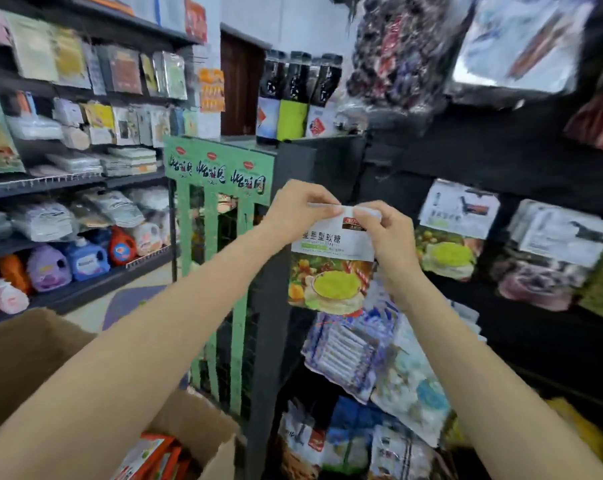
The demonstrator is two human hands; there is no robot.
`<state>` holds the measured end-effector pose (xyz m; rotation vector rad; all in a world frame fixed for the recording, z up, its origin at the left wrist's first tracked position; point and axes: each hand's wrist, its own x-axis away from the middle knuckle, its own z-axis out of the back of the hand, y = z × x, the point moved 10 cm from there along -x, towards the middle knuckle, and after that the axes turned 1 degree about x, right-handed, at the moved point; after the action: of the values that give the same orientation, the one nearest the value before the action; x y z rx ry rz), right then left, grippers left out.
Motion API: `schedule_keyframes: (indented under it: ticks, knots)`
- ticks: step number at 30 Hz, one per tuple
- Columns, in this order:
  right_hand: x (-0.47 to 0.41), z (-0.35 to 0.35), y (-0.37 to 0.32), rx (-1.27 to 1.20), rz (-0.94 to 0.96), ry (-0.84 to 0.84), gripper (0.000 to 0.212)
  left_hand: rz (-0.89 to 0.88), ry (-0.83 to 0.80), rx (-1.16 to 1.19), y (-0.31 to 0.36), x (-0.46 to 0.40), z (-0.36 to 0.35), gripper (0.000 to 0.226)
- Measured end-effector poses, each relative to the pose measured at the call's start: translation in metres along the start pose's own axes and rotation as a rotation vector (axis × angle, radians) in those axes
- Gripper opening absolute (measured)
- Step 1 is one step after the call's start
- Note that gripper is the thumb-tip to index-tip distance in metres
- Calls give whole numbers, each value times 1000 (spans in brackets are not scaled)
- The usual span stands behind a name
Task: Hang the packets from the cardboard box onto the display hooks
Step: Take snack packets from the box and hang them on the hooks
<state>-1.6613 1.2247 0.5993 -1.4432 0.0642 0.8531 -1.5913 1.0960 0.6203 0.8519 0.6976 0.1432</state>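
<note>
Two hands — left hand (pixel 298 207), right hand (pixel 385 233) — pinch one packet (pixel 331 268).

I am watching through one wide-angle head camera, looking forward and slightly down along both forearms, sitting close to the dark display rack (pixel 328 161), with shop shelves (pixel 68 181) bending away at left.

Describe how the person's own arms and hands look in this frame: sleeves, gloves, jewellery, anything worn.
Both forearms are bare from the bottom edge of the picture up to the wrists; no sleeve shows. The left hand and the right hand wear no gloves, and no watch, bracelet or ring is visible. The nails are too blurred to judge.
</note>
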Motion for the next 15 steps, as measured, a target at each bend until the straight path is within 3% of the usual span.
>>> schedule_keyframes:
  ticks: [7,15]
  knots:
    - [-8,139,17,53,1,304,15,-40,-93,212,65,-46,-116,11]
    - [-27,197,43,87,-42,370,9,23,-28,306,74,-67,-172,7]
